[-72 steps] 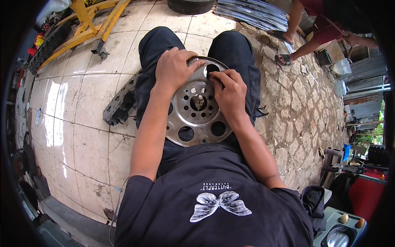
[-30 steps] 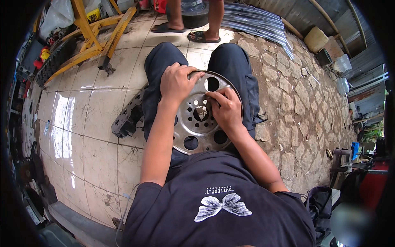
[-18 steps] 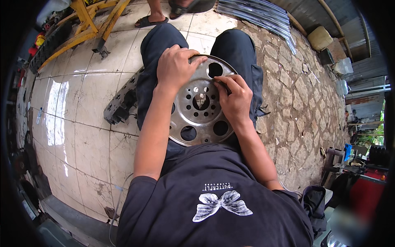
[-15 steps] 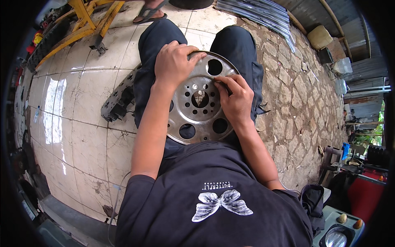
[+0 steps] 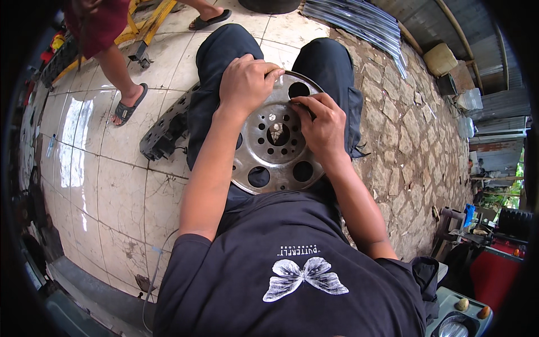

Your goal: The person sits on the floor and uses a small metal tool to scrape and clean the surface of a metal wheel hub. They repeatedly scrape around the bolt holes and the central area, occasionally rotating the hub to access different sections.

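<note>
A round grey metal flywheel plate lies tilted across my lap, with a ring of small holes about its centre opening and larger round holes farther out. My left hand is closed over its far left rim, thumb lying along the edge. Bent and pinched together, the fingers of my right hand touch the plate beside the large far-right hole. Whatever is between those fingertips is too small or hidden to make out. Part of the plate's left side is covered by my left forearm.
A person's sandalled foot stands on the tiles at left, near a yellow metal stand. A dark slotted metal part lies beside my left leg. Corrugated sheets lie far right, above stone paving. A lamp unit sits lower right.
The other person has stepped in at the left, with a leg and dark red shorts now showing. My right fingertips have shifted slightly up toward the large hole; my left hand keeps its hold.
</note>
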`<state>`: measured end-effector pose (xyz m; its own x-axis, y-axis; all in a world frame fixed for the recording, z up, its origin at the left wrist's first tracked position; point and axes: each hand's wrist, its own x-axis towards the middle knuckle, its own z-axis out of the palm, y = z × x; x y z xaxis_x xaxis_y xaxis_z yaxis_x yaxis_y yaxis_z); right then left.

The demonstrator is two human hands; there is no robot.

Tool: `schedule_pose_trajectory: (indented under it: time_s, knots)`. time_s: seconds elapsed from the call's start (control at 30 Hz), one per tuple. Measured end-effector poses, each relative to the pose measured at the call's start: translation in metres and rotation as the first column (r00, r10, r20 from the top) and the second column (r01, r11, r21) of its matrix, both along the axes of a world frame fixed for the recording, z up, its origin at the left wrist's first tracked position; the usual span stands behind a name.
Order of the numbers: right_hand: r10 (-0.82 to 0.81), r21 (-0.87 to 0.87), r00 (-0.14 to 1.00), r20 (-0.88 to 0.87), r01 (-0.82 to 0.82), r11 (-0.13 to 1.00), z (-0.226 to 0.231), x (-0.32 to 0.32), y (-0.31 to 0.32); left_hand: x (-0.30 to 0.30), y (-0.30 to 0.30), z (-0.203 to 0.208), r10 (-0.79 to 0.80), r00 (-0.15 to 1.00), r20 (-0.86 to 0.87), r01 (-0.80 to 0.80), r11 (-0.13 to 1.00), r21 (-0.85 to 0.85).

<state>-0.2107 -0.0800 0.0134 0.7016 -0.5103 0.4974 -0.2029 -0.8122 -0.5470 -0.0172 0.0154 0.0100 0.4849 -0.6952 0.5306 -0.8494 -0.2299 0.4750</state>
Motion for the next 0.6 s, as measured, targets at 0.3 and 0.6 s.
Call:
schedule_pose_trajectory:
  time_s: [0.3,0.6]
  knots:
    - [0.048,-0.007,0.999,0.003,-0.048,0.999,0.001,0.018,-0.003,0.003,-0.003,-0.002,-0.023,0.999,-0.023,0.023,1.000,-0.016]
    - [0.024,0.004,1.000,-0.003,-0.024,1.000,0.000,0.015,-0.006,0.004,-0.005,-0.006,-0.010,1.000,-0.009,0.010,1.000,-0.005]
